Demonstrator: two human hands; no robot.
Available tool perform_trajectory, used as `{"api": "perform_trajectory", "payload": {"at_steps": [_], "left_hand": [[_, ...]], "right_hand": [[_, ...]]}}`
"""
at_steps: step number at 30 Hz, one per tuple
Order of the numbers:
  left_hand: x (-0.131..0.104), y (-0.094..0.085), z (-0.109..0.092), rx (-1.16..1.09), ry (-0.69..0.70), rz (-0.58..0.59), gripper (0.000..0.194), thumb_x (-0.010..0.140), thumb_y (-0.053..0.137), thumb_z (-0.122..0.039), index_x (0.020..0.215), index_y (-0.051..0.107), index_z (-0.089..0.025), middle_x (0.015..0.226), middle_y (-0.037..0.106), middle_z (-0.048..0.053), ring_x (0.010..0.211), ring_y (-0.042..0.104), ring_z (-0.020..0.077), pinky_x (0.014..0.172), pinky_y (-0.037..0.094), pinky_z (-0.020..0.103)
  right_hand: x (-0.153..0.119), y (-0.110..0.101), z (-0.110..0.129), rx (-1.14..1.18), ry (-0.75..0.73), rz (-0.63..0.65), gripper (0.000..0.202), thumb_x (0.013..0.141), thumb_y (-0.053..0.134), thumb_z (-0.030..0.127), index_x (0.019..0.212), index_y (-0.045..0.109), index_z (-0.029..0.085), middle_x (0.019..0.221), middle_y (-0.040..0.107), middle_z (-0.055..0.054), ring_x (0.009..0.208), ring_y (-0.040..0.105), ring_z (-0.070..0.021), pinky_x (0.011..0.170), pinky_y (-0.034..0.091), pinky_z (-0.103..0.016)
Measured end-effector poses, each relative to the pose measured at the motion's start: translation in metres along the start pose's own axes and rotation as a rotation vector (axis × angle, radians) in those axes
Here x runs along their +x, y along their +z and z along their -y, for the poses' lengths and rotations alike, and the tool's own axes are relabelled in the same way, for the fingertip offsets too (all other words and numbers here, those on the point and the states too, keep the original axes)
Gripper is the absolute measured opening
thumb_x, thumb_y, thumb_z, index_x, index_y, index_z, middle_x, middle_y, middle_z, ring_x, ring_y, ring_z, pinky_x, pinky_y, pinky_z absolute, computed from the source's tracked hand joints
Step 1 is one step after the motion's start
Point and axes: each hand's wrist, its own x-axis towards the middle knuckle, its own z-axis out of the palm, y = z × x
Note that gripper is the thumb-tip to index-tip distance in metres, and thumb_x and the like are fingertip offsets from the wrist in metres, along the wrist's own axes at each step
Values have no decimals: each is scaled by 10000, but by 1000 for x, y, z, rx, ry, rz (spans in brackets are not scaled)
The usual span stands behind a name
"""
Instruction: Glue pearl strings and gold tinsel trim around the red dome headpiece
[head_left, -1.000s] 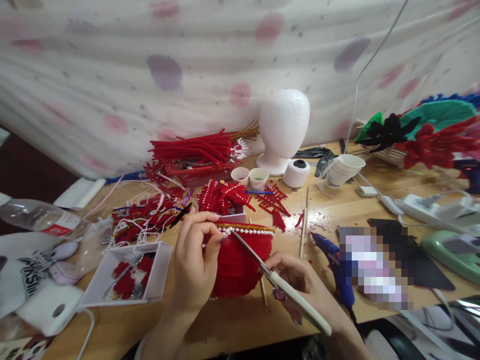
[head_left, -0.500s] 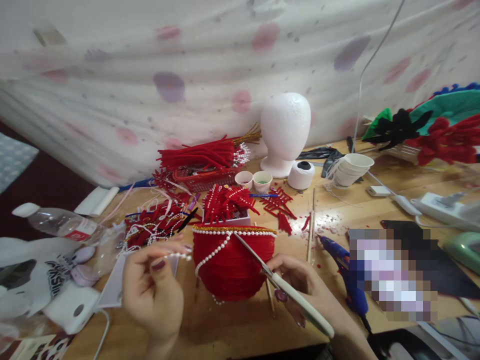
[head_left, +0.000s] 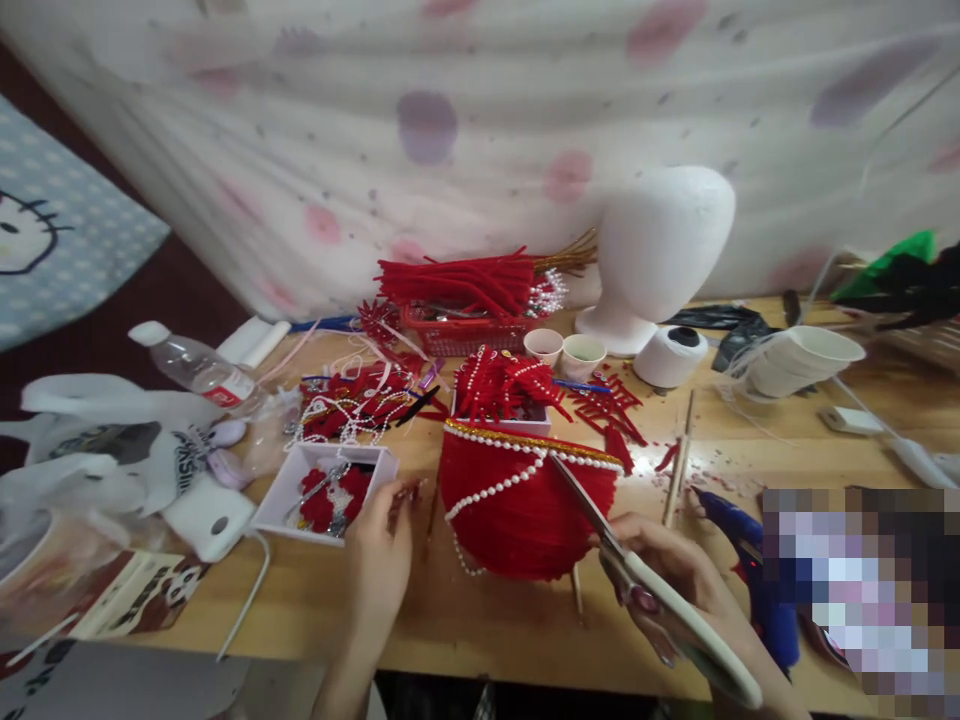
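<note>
A red ribbed bowl-shaped piece (head_left: pixel 525 520) sits in front of me, with gold trim (head_left: pixel 517 437) and a row of white pearl beads along its upper edge. From that edge a bead strand (head_left: pixel 491 490) swoops down leftward and loops beneath the piece. My right hand (head_left: pixel 671 575) grips white-handled scissors (head_left: pixel 637 575), their blades lying across the red piece with the tips by the beaded edge. Left of it, my left hand (head_left: pixel 382 540) has its fingers curled together beside a white box (head_left: pixel 300 535); whatever they may hold is hidden.
Behind stand a red basket (head_left: pixel 465 335) of red stems, paper cups (head_left: pixel 583 355), a thread spool (head_left: pixel 670 357) and a white foam head (head_left: pixel 664 250). A blue glue gun (head_left: pixel 750 560) lies at right. A plastic bottle (head_left: pixel 195 365) and bags (head_left: pixel 112 420) crowd the left.
The view has swung left, shifting things rightward. My left hand has moved down and away from the red piece's edge; the bead end in its fingers no longer shows. The scissors stay in my right hand.
</note>
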Motion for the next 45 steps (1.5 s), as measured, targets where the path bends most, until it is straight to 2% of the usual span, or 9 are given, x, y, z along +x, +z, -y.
{"api": "perform_trajectory", "payload": {"at_steps": [6,8,10,12,16,21,25,30,45], "left_hand": [[3,0,-10,95,78,-36,323,931,481,-278,1109,728,-169,1276,719,163,1207,670,332,1031,529,527],[2,-11,-30,92,150,-69,276,954,493,-251,1107,718,-205,1272,714,124,1222,655,293,1053,518,494],[-1,-22,-56,23,345,-118,191,957,542,-182,1071,689,-224,1127,736,75,1090,697,217,984,563,390],[-5,-26,-82,-9,497,-52,188,930,597,-144,1098,643,-215,1107,704,63,1070,684,183,960,565,322],[-12,-9,-109,70,580,-29,241,933,642,-223,1166,598,-176,1144,630,106,1079,652,208,900,591,327],[-13,10,-111,70,573,-73,220,939,628,-179,1154,602,-220,1179,596,96,1071,650,216,848,602,338],[-13,9,-112,22,547,-81,141,948,591,-138,1054,616,-229,1178,586,80,1060,646,208,844,590,339],[-12,9,-110,17,522,-47,120,951,574,-133,1026,602,-223,1173,569,80,1075,619,202,850,586,322],[-12,10,-100,-83,506,-52,135,946,582,-121,1018,609,-232,1184,567,62,1102,599,180,906,553,294]], "right_hand": [[-7,-4,-11,-55,-15,-25,419,773,825,450,1072,702,184,642,561,32,363,319,-8,310,279,-119],[-7,-2,-11,-49,-3,-43,432,753,839,459,1060,705,186,651,563,30,365,314,-9,305,281,-123],[-7,2,-10,-34,-1,-52,425,723,862,460,1019,714,192,640,555,33,379,310,-14,305,289,-122],[-6,5,-9,-30,-20,-44,417,694,885,450,981,723,194,632,561,26,408,342,-28,317,309,-116],[-6,8,-5,-15,-23,3,387,714,874,431,984,721,200,640,565,27,409,365,-33,322,318,-114],[-11,0,-4,-39,7,14,329,751,863,351,1012,726,205,679,574,26,435,381,-26,359,325,-104],[-10,-4,0,-1,27,7,378,710,891,379,991,725,188,685,588,12,463,449,-50,345,331,-108],[-4,2,11,59,66,14,399,687,906,411,967,706,208,663,580,45,370,382,-13,303,361,-108],[-2,3,39,-133,56,0,368,688,910,348,953,721,176,649,590,45,388,444,-13,313,361,-81]]}}
